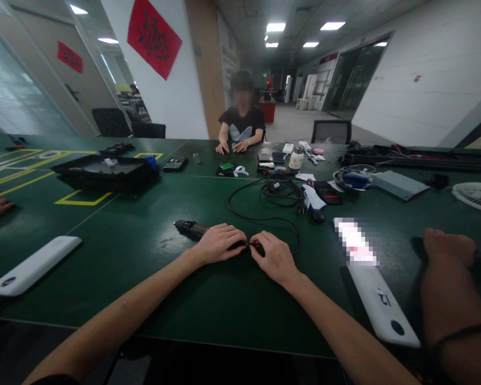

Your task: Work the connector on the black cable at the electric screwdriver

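Observation:
My left hand [223, 243] is wrapped over the rear of a dark electric screwdriver [189, 229], which lies on the green table with its narrow tip to the left. Fingers hide much of its body. Close beside it, my right hand [273, 255] pinches the end of a black power cord [264, 218] between thumb and fingers. Both sets of fingertips nearly meet at a small dark connection; whether the parts are joined I cannot tell. From there the cord loops away to a coil with a plug.
White oblong devices lie left [36, 264] and right [379, 299]. Farther back are a black tray [104, 174], a green circuit board [226, 167], a patterned bottle [296, 159] and a blue coil [355, 179]. A person [241, 125] sits opposite; other people's arms show at both sides.

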Available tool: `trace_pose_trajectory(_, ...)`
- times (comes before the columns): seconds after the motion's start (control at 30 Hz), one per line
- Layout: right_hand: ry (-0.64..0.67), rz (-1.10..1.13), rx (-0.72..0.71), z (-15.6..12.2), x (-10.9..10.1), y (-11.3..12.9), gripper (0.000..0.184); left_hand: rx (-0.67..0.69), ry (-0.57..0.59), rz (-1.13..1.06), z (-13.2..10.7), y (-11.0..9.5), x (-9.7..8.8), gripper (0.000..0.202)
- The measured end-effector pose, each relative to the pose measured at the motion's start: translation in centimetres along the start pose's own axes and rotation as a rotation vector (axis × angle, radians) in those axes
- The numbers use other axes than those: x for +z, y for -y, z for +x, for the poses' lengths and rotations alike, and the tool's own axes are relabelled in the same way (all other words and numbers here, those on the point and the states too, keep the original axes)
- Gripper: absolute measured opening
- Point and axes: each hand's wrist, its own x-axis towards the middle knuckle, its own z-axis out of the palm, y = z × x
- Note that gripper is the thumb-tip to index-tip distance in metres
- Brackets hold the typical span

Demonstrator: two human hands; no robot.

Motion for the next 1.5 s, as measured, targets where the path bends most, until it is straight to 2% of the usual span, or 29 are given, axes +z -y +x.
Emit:
trace_pose_trajectory(0.87,0.003,0.019,0.008,-0.03,-0.01,-0.02,0.010,-0.004,0.010,-0.058,0.17,-0.23,-0.43,0.026)
trace_pose_trajectory(1.03,0.008,0.015,0.004,-0.02,0.02,-0.05,0.010,-0.045,-0.007,-0.059,0.23,-0.22,-0.30,0.027)
trace_pose_trajectory(1.2,0.003,0.008,0.009,-0.01,0.15,-0.10,0.010,-0.017,0.010,-0.069,0.16,-0.22,-0.40,0.024)
trace_pose_trajectory(1.33,0.004,0.010,0.006,-0.02,0.17,-0.09,0.010,-0.056,-0.010,-0.065,0.22,-0.34,-0.35,0.025)
trace_pose_trajectory(1.5,0.003,0.010,0.009,-0.05,0.09,-0.04,0.011,-0.031,0.017,-0.082,0.28,-0.37,-0.47,0.026)
